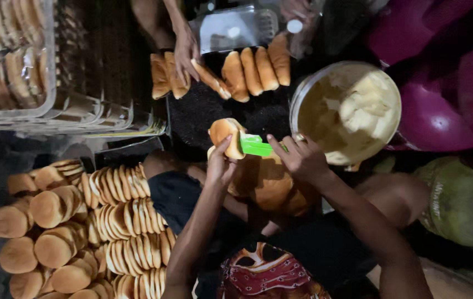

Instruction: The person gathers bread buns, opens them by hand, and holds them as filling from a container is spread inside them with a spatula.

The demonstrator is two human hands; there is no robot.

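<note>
A heap of buns (76,227) fills the left side; a bowl (347,111) of pale cream sits just right of the hands. Another person's hand (185,52) touches a bun row (250,69) beyond. The left hand (221,166) pinches a split bun (225,135); the right hand's (303,158) fingers grip a green spreader (256,145) inside it.

Bun stacks (81,227) lie beside clear trays (12,61).
</note>
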